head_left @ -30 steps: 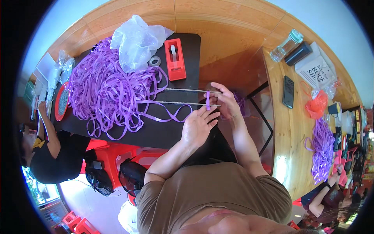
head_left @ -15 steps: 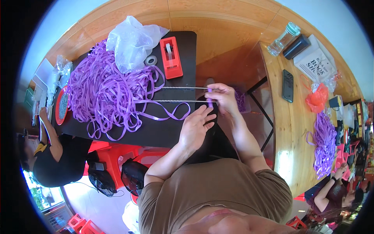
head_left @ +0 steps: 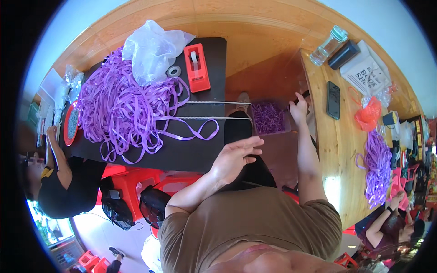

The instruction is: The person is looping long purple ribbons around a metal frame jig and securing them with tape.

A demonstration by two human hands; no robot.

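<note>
While the left hand [head_left: 237,157] hangs with fingers loosely extended, holding nothing visible, the right hand [head_left: 299,108] is half curled beside the wooden worktop's [head_left: 339,150] left edge; whether it grips anything cannot be told. Two metal rods [head_left: 214,118], their tips bare, overhang the black worktop's [head_left: 195,152] right edge. Purple pieces [head_left: 267,117] already fill a bin [head_left: 288,123]; much ribbon [head_left: 123,104], heaped toward the black worktop's left edge, seems left.

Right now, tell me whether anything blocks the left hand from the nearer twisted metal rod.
Nothing visible stands between the left hand and the nearer twisted metal rod; the loose purple ribbon loop lies off to the left, on the black table.
</note>
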